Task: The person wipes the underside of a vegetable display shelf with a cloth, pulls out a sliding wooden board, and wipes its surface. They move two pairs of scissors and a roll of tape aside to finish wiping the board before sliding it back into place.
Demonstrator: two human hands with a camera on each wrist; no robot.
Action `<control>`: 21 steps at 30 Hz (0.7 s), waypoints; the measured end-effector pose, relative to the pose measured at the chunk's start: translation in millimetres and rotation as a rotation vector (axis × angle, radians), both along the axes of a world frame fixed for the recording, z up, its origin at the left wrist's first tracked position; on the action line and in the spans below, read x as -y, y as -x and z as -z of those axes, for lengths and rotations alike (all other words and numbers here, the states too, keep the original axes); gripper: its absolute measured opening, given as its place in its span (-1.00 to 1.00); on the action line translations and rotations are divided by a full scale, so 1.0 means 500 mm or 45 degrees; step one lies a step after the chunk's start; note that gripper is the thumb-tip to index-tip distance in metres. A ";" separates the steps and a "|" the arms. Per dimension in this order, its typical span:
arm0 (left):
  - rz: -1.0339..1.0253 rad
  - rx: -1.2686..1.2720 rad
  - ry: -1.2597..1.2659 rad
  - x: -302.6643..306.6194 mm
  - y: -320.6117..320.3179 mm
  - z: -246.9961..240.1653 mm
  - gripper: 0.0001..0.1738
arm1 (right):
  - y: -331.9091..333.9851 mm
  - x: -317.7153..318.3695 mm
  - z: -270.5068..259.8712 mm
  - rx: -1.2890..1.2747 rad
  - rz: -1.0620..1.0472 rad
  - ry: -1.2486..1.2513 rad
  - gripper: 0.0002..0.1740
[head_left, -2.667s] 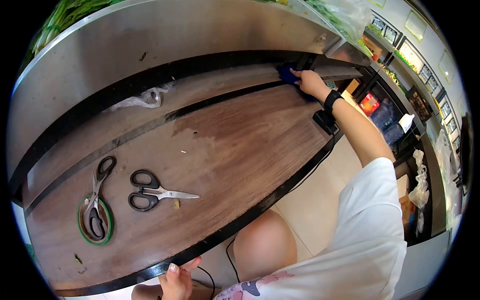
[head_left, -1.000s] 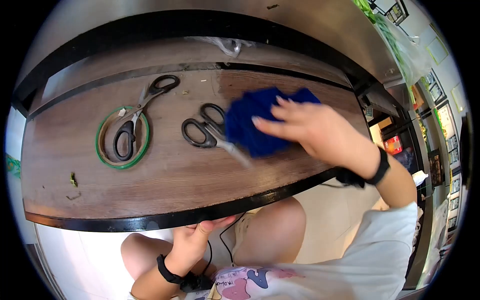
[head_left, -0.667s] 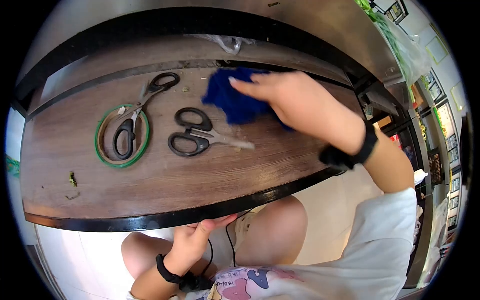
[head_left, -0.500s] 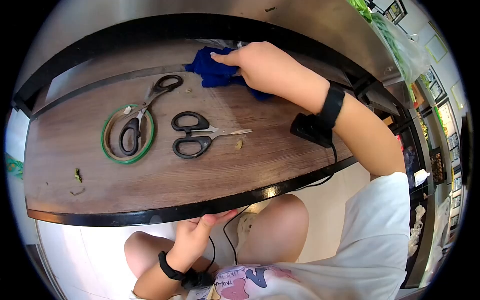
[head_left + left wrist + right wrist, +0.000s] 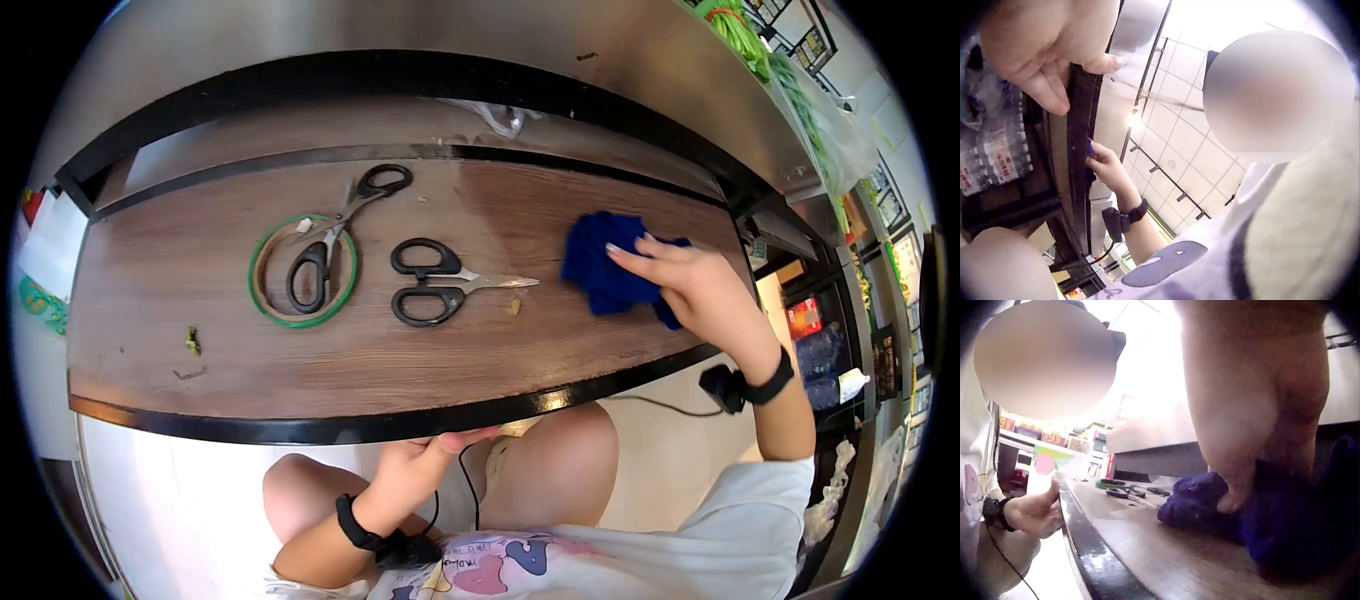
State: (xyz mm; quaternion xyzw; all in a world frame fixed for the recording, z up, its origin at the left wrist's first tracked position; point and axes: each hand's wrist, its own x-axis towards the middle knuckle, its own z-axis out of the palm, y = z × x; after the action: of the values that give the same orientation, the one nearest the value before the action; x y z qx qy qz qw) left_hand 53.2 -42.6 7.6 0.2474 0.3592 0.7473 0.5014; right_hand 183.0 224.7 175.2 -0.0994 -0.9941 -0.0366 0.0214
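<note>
Black scissors (image 5: 432,283) just beside blue cloth (image 5: 610,272)

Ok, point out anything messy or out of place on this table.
Scraps litter the brown wooden tabletop: a yellowish crumb beside the black-handled scissors, green bits near the left end. A second pair of scissors lies askew across the green tape ring. The blue cloth under the right hand lies clear of them.
</note>
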 end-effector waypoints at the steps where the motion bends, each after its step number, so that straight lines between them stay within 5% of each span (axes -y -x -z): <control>1: 0.013 -0.017 0.018 0.002 0.001 0.000 -0.30 | -0.021 0.000 0.004 -0.046 0.016 0.028 -0.35; 5: -0.050 -0.118 0.051 0.003 -0.002 -0.002 -0.28 | -0.065 0.036 0.030 -0.110 0.228 0.086 -0.36; 13: -0.187 -0.190 0.129 -0.009 -0.017 0.012 -0.19 | -0.167 0.090 0.128 -0.970 0.318 -0.049 -0.28; 16: -0.050 -0.375 0.233 -0.010 -0.003 0.017 0.03 | -0.207 0.097 0.207 -0.796 0.206 -0.421 -0.31; 21: 0.036 -0.485 0.146 -0.010 0.003 0.033 -0.07 | -0.213 0.052 0.277 -0.686 0.277 -0.608 -0.34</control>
State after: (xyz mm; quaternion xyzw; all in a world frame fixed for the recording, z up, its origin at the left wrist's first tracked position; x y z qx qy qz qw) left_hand 51.7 -37.4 -8.7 0.3605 0.4860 0.6581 0.4480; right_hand 289.6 198.5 36.7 -0.2027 -0.8999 -0.2419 0.3009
